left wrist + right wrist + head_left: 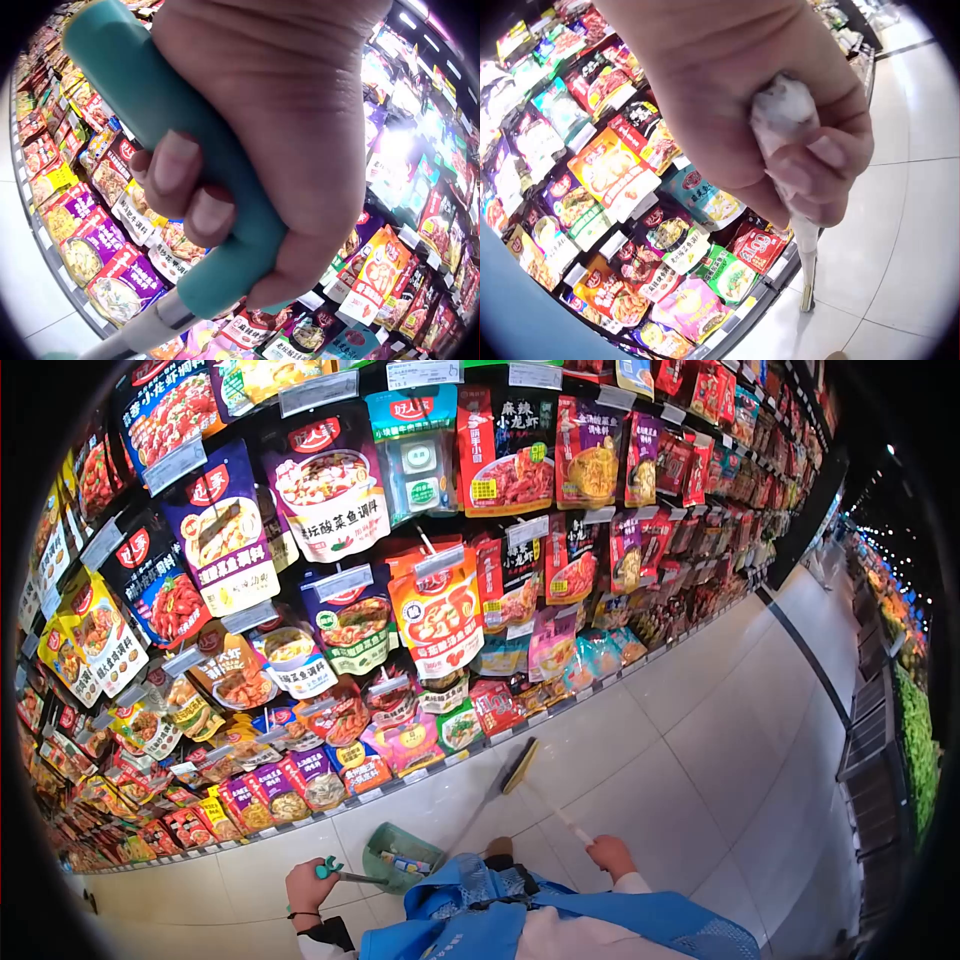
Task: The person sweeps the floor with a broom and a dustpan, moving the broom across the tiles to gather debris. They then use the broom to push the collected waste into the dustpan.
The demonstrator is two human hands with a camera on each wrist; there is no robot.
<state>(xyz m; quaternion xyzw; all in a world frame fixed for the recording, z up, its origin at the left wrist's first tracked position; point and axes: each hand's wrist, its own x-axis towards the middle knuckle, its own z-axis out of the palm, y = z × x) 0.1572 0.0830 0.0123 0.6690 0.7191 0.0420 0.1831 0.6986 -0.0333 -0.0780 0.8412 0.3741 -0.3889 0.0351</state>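
Note:
My left hand (pixel 306 884) grips the green handle (pixel 217 187) of a dustpan (pixel 392 858), fingers curled round it in the left wrist view. The green pan lies low over the floor with a blue-and-white item (pixel 408 863) in it. My right hand (pixel 611 855) holds the upper end of a pale broom stick (pixel 799 217), its fingers wrapped round it in the right wrist view. The broom head (pixel 519 766), dark with a yellow edge, rests on the tiles near the shelf base, right of the dustpan.
Curved shelves (pixel 330 815) packed with hanging and standing food pouches rise in front, their lowest edge close to the broom head. Light floor tiles (pixel 690 760) run off to the right. Dark crates (pixel 870 770) and a green produce display (pixel 915 750) stand at the far right.

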